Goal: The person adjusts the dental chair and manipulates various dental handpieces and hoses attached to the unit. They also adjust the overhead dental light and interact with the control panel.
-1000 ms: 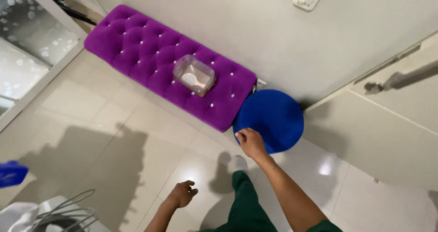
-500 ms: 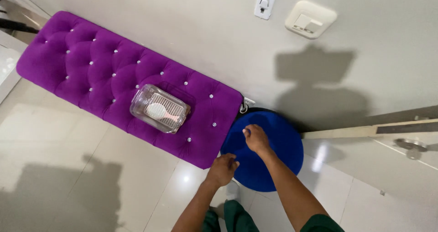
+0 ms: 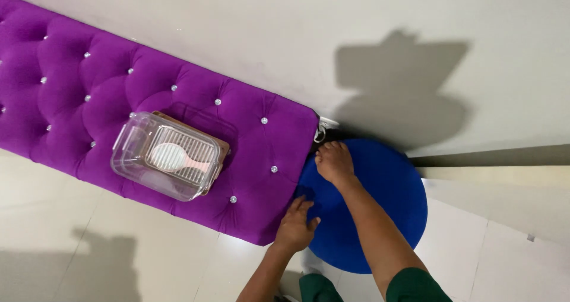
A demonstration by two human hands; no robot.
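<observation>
left hand (image 3: pixel 295 223): flat, fingers spread, on near edge of blue stool (image 3: pixel 386 219), beside end of purple bench (image 3: pixel 107 109) | right hand (image 3: pixel 334 162): fingers curled together over far edge of stool, near wall (image 3: pixel 267 35) | clear box (image 3: pixel 167 155): on bench, well left of both hands

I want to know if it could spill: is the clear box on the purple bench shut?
Shut, it seems: the clear box sits level on the purple bench, its lid flat on top.
</observation>
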